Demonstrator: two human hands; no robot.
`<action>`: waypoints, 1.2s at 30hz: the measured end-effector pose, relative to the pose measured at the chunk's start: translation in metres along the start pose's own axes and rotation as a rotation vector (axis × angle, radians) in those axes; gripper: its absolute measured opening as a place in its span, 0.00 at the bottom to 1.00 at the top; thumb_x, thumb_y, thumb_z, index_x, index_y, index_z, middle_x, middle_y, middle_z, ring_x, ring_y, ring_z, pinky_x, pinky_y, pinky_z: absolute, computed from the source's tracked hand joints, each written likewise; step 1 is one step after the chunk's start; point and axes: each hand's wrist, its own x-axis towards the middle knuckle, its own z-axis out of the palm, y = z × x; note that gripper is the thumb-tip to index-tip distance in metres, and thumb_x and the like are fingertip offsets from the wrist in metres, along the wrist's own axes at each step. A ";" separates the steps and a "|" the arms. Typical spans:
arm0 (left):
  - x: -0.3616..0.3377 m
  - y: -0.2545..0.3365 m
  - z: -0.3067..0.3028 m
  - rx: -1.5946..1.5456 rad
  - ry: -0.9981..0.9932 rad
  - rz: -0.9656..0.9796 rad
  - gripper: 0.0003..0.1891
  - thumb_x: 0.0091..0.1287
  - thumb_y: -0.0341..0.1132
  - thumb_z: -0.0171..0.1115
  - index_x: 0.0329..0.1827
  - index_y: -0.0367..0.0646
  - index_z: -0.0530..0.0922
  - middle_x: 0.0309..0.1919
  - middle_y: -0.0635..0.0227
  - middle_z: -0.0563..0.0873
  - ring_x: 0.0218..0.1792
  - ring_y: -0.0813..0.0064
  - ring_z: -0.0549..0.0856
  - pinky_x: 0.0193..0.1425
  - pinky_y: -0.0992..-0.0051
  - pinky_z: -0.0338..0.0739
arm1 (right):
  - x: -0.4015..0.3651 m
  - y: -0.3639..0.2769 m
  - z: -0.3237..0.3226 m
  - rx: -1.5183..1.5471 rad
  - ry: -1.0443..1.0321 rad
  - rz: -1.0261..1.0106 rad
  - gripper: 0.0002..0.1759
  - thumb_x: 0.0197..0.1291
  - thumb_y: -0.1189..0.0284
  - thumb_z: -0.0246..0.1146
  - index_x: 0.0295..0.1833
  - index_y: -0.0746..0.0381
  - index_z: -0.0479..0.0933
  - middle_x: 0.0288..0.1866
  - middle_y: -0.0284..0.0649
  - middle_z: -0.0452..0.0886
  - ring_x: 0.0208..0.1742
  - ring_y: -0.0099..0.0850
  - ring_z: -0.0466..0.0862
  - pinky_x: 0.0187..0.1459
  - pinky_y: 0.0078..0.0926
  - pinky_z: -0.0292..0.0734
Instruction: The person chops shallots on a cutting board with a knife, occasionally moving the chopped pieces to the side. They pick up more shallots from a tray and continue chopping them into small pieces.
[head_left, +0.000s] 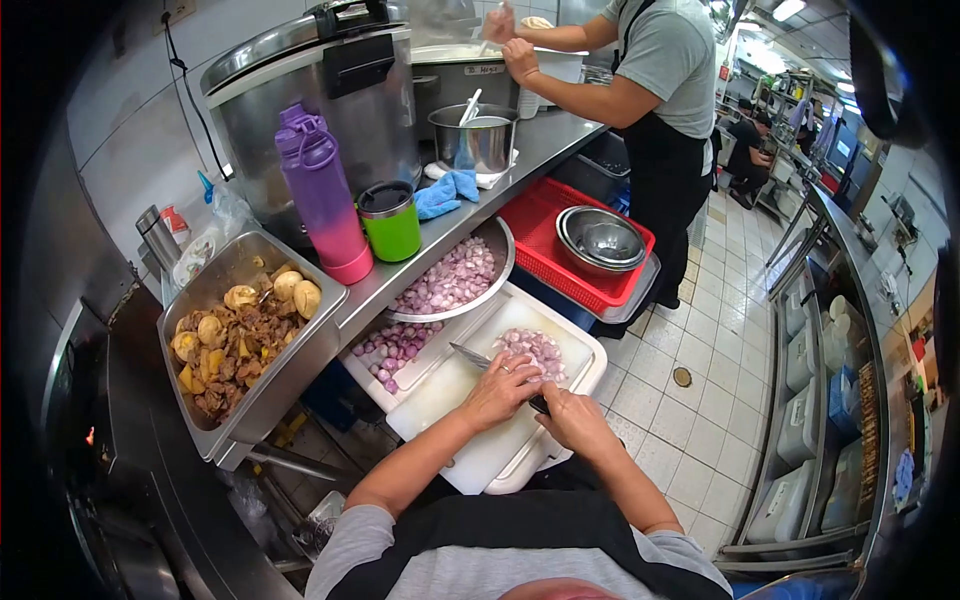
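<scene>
My right hand [580, 424] is closed around the black handle of a kitchen knife [468, 354]. The blade runs leftward beneath my left hand [498, 392], which lies across it with fingers stretched out beside the chopped shallots [532, 348]. These pieces sit on a white cutting board [432, 412]. Whole peeled shallots [392, 350] are heaped just left of the board. Behind them, a metal bowl [508, 262] tucked partly under the counter edge holds many cut shallots [455, 278]. The middle of the blade is hidden by my left hand.
At left stands a deep steel pan [325, 312] of stewed meat and eggs. A purple-pink bottle [322, 195], green tumbler [390, 222] and blue cloth [447, 194] are on the counter. Metal bowls [602, 240] rest in a red basket [530, 212]. A co-worker [665, 90] stands beyond.
</scene>
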 end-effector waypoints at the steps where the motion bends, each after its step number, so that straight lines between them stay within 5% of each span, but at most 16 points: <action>1: 0.002 -0.001 -0.003 0.021 -0.012 0.010 0.18 0.57 0.29 0.65 0.52 0.51 0.82 0.57 0.69 0.81 0.67 0.60 0.73 0.73 0.49 0.61 | -0.002 -0.001 -0.004 -0.016 -0.008 0.002 0.25 0.57 0.66 0.69 0.53 0.65 0.66 0.36 0.54 0.84 0.38 0.52 0.87 0.38 0.48 0.82; 15: 0.008 -0.047 -0.004 0.094 -0.029 -0.019 0.17 0.56 0.30 0.62 0.50 0.50 0.82 0.55 0.68 0.82 0.65 0.61 0.75 0.70 0.54 0.65 | -0.097 0.020 -0.096 -0.077 -0.020 0.110 0.21 0.57 0.66 0.70 0.50 0.60 0.69 0.38 0.48 0.85 0.40 0.51 0.85 0.39 0.49 0.78; 22: -0.006 -0.034 -0.024 -0.103 0.051 -0.327 0.19 0.69 0.36 0.60 0.61 0.42 0.79 0.57 0.57 0.83 0.62 0.54 0.77 0.69 0.59 0.67 | -0.114 0.032 -0.110 0.153 0.000 0.277 0.21 0.60 0.67 0.69 0.57 0.55 0.72 0.32 0.49 0.85 0.38 0.49 0.86 0.39 0.42 0.79; 26: -0.038 -0.020 -0.038 -0.160 0.158 -0.494 0.21 0.73 0.39 0.57 0.64 0.36 0.77 0.59 0.50 0.82 0.61 0.51 0.78 0.68 0.61 0.69 | -0.084 0.038 -0.096 0.440 0.008 0.347 0.21 0.64 0.70 0.64 0.62 0.58 0.72 0.29 0.45 0.83 0.27 0.38 0.84 0.31 0.34 0.77; 30: -0.079 -0.027 -0.019 -0.227 0.217 -0.652 0.20 0.74 0.38 0.54 0.64 0.35 0.77 0.59 0.50 0.81 0.62 0.52 0.78 0.68 0.61 0.70 | -0.027 0.025 -0.092 1.121 0.204 0.118 0.21 0.71 0.72 0.58 0.66 0.65 0.69 0.26 0.35 0.74 0.18 0.23 0.75 0.20 0.20 0.69; 32: -0.084 -0.025 -0.021 -0.361 0.263 -0.771 0.19 0.75 0.38 0.52 0.62 0.37 0.79 0.59 0.50 0.82 0.62 0.53 0.79 0.69 0.63 0.70 | 0.013 0.025 -0.100 1.210 0.257 -0.043 0.22 0.72 0.69 0.56 0.68 0.64 0.66 0.28 0.37 0.76 0.18 0.24 0.75 0.19 0.20 0.70; 36: -0.083 -0.029 -0.024 -0.396 0.259 -0.772 0.17 0.76 0.38 0.52 0.59 0.38 0.81 0.57 0.50 0.83 0.60 0.54 0.80 0.67 0.64 0.71 | 0.076 -0.013 -0.144 1.565 0.322 -0.031 0.22 0.74 0.68 0.53 0.69 0.64 0.66 0.33 0.37 0.76 0.18 0.26 0.75 0.18 0.24 0.70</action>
